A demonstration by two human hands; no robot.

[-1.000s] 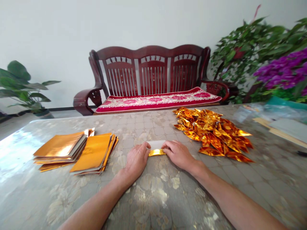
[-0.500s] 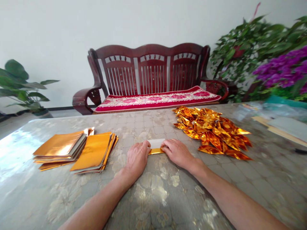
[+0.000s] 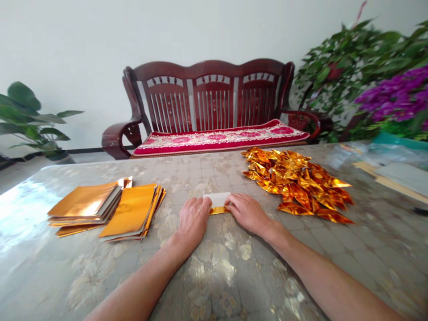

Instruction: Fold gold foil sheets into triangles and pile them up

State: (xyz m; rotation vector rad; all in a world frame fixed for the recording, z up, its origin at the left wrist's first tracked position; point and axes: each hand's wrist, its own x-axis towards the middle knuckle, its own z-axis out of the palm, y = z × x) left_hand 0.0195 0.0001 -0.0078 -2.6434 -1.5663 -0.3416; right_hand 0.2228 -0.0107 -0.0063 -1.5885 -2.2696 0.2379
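A sheet of gold foil paper (image 3: 217, 198) lies on the table between my hands, white side up, with its near edge folded over into a gold strip. The left end of that fold is pinched by my left hand (image 3: 195, 218), fingers curled. At the right end my right hand (image 3: 247, 211) grips the fold between thumb and fingers. Left of my hands sit two stacks of flat gold foil sheets, a nearer stack (image 3: 132, 209) and a farther-left stack (image 3: 83, 200). Off to the right is a heap of folded gold foil pieces (image 3: 297, 183) with pointed ends.
The table (image 3: 214, 276) has a glossy patterned cover. Clear plastic bags (image 3: 351, 154) and a pale flat board (image 3: 397, 178) lie at its right. Behind stands a dark red wooden bench (image 3: 210, 98) with a red cushion. Potted plants (image 3: 36, 120) and purple flowers (image 3: 394, 96) flank it.
Both hands keep their grip on the foil paper at nearly the same spot. My left hand has shifted very slightly, and the view has moved a little.
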